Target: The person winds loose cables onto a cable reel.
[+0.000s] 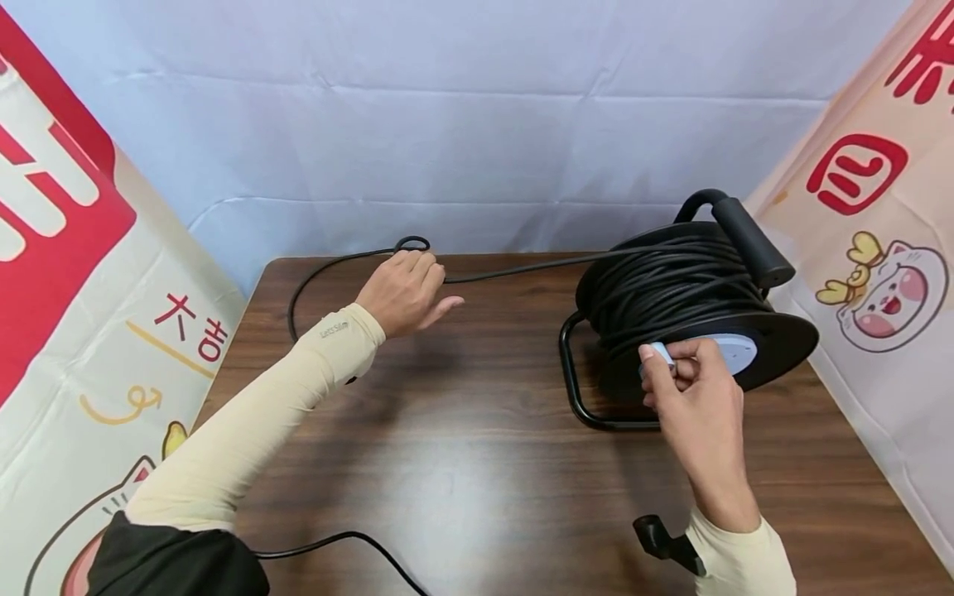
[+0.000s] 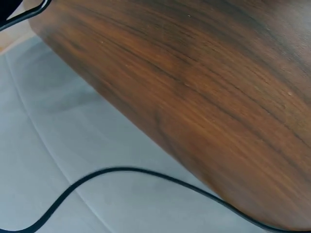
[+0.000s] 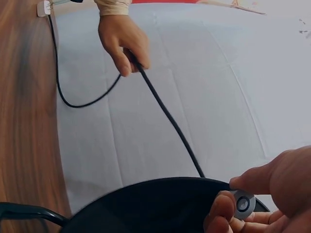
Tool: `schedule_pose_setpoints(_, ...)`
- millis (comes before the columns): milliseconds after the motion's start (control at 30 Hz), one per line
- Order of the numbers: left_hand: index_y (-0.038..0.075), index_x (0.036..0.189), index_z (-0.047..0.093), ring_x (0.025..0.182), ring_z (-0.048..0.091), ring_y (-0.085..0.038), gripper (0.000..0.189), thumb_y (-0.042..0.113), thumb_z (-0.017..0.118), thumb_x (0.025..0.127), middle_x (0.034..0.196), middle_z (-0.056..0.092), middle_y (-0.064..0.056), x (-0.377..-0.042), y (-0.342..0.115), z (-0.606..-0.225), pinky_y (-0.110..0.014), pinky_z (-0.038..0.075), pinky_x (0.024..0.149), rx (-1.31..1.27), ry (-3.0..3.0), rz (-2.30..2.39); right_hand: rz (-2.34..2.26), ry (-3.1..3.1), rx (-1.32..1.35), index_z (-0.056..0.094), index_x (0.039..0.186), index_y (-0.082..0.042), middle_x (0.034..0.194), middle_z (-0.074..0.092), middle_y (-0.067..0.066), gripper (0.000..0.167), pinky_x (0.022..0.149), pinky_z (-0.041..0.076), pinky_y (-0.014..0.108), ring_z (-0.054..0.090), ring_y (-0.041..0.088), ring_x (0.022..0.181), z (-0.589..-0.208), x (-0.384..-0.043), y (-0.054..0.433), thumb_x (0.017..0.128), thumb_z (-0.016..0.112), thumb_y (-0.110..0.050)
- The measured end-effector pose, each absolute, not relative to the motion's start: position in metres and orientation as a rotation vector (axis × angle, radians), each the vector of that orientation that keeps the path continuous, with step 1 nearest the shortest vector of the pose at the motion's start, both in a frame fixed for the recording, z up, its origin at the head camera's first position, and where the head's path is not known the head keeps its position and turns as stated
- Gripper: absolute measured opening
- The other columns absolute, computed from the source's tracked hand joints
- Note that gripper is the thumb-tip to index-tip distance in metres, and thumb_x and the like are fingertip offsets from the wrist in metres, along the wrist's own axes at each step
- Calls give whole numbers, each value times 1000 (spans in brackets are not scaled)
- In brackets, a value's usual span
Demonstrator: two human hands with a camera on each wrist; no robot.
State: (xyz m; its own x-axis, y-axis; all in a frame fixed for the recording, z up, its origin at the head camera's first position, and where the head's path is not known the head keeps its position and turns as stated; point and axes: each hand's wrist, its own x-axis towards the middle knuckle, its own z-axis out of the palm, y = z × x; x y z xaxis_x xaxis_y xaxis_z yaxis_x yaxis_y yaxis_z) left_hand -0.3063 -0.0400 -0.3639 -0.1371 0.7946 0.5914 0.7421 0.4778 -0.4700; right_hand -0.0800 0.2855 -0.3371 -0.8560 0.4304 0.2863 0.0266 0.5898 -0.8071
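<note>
A black cable reel (image 1: 681, 285) stands at the right of the wooden table, wound with several turns of cable. My right hand (image 1: 701, 401) pinches the small grey knob (image 3: 244, 204) at the reel's near side between thumb and fingers. From the top of the drum a length of black cable (image 1: 522, 269) runs left to my left hand (image 1: 406, 290), whose fingers curl around it near the table's back edge. Past that hand the cable makes a small loop and bends down to the left. The left wrist view shows cable (image 2: 131, 169) but not the hand.
The reel has a carrying handle (image 1: 753, 244) on top and a tube frame (image 1: 570, 381) below. More cable (image 1: 350, 536) lies at the table's front left. White cloth (image 1: 462, 141) hangs behind the table (image 1: 477, 430), and printed banners (image 1: 887, 273) flank it.
</note>
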Motion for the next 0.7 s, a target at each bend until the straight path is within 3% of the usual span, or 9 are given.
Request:
schedule_pose_setpoints(267,1,81,52,62,48,-28,52,47,45,106,73,47,-11,-308,-46,-369,-37,46,60,-1272,-1883,62,1204,-2286,-378,55,104,-4,65,65,-11,25,50,49,13,63,3,51,-325,-81,295,98,69,-23)
schedule_pose_setpoints(700,2,84,55,63,50,-27,52,47,43,107,76,51,-11,-308,-42,-369,-37,46,60,-1282,-1900,82,1167,-2260,-333,57,104,-3,64,63,-17,22,52,48,11,61,-2,51,-323,-81,304,97,70,-20)
